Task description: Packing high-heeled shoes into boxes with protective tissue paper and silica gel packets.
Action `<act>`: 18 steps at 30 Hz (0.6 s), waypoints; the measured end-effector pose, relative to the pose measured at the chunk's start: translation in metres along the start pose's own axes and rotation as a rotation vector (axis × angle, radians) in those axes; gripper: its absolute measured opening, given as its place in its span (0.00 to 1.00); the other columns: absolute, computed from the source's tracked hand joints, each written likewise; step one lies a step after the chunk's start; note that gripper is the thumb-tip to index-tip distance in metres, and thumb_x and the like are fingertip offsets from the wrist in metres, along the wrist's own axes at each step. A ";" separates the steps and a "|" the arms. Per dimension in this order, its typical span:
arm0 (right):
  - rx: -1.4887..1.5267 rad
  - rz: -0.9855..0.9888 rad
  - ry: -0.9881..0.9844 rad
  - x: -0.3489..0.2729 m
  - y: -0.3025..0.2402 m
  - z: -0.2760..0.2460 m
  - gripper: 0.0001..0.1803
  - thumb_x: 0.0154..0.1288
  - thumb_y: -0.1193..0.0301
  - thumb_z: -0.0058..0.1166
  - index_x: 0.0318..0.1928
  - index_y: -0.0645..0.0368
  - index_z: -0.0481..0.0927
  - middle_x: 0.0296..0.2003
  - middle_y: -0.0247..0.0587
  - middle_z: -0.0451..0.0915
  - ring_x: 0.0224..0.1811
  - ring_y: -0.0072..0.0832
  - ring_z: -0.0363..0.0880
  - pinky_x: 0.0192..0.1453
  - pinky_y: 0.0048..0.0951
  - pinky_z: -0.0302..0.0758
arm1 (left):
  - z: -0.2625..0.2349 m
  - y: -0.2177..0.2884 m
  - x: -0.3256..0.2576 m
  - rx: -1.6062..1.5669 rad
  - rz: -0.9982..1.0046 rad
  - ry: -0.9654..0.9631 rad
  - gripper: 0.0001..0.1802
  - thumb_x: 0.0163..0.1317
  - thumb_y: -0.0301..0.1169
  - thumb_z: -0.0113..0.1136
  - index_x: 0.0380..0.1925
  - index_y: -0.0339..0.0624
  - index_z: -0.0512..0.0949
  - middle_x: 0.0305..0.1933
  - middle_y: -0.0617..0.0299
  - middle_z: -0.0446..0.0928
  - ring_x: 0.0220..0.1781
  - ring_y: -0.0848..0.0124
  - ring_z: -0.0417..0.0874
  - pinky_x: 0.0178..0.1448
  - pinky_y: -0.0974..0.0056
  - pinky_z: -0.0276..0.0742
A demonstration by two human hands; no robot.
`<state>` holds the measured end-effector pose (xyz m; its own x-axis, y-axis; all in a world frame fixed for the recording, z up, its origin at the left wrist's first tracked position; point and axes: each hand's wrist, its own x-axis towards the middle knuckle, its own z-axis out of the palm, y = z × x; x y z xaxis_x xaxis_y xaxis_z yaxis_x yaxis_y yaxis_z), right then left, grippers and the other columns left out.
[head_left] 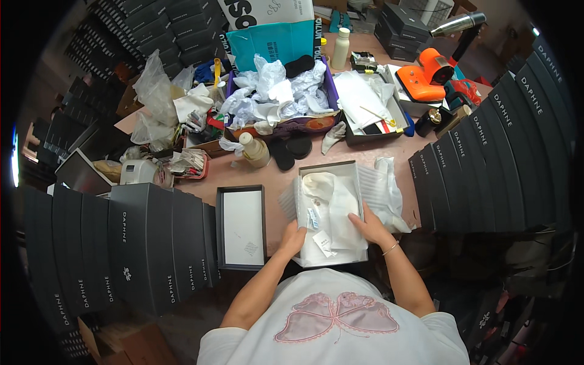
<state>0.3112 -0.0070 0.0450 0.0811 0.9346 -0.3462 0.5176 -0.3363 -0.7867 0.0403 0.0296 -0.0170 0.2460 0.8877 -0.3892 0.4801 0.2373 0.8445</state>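
A shoebox (304, 260) sits in front of me with its top off, holding off-white wrapping, a small pale blue-and-white packet (312, 219) and a white card (324, 243). My left hand (293, 239) grips its left wall. On the other side my right hand (371, 227) holds the right wall, thumb over the rim and onto the wrapping. What lies under the wrapping is hidden. A dark-edged lid (242, 220) rests to the left, white inside facing up. Translucent striped wrapping (389, 188) spreads beside and partly beneath the box.
Stacked dark shoeboxes flank me at left (143, 243) and right (486, 164). Farther back stand a purple-edged box of crumpled paper (331, 85), an orange tape dispenser (420, 79) and a cream bottle (254, 149). Black pads (298, 146) lie near the bottle.
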 end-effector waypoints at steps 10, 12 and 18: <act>0.493 0.103 -0.059 0.054 0.011 0.052 0.43 0.63 0.55 0.55 0.70 0.57 0.50 0.64 0.48 0.62 0.63 0.39 0.65 0.64 0.36 0.65 | 0.003 -0.027 -0.008 -0.754 -0.038 0.035 0.38 0.59 0.38 0.57 0.67 0.38 0.55 0.60 0.51 0.68 0.61 0.61 0.69 0.63 0.62 0.65; -0.315 -0.157 0.158 0.078 0.056 0.069 0.44 0.61 0.57 0.58 0.71 0.54 0.48 0.63 0.54 0.63 0.62 0.45 0.67 0.63 0.38 0.67 | 0.015 -0.049 0.002 -0.692 -0.102 0.113 0.40 0.59 0.38 0.58 0.68 0.37 0.54 0.63 0.49 0.66 0.66 0.59 0.66 0.68 0.60 0.59; -0.553 -0.425 0.121 0.087 -0.048 0.084 0.36 0.57 0.66 0.58 0.66 0.56 0.61 0.55 0.64 0.70 0.55 0.52 0.72 0.59 0.42 0.70 | -0.019 -0.003 -0.028 -0.202 0.229 0.218 0.37 0.63 0.42 0.59 0.65 0.32 0.58 0.65 0.43 0.63 0.66 0.53 0.65 0.69 0.55 0.60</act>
<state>0.2219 0.0806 0.0103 -0.1459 0.9891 0.0178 0.8795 0.1379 -0.4554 0.0162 0.0119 -0.0018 0.1321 0.9848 -0.1125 0.2523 0.0764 0.9646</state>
